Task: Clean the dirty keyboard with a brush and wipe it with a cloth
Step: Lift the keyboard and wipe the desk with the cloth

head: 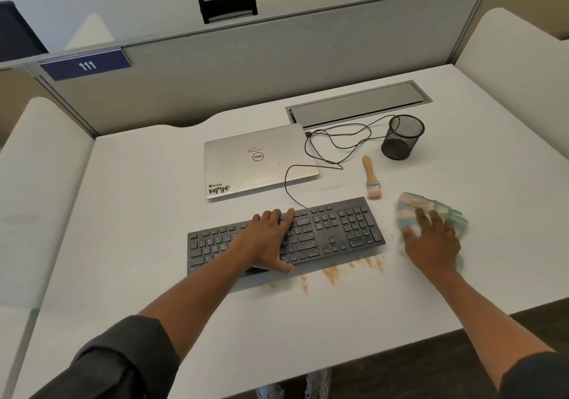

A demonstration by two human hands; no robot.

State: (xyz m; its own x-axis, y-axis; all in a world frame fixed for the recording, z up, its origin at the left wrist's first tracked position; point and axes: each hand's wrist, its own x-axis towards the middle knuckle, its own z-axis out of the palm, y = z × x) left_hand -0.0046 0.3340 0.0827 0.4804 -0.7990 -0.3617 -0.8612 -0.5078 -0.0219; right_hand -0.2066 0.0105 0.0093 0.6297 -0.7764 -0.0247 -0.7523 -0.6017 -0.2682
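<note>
A black keyboard (pixel 335 229) lies across the middle of the white desk (pixel 154 275). My left hand (pixel 268 238) rests flat on its keys with fingers spread, thumb at the front edge. Orange-brown dust (pixel 332 274) is streaked on the desk just in front of the keyboard. My right hand (pixel 432 241) presses on a crumpled white, green and blue cloth (pixel 428 206) to the right of the keyboard. A small wooden-handled brush (pixel 371 178) lies on the desk behind the keyboard's right end, bristles toward me, untouched.
A closed silver laptop (pixel 255 161) sits behind the keyboard, with a thin black cable (pixel 335 143) looping beside it. A black mesh pen cup (pixel 401 137) stands at the back right. A grey cable hatch (pixel 357 104) and a partition wall lie beyond.
</note>
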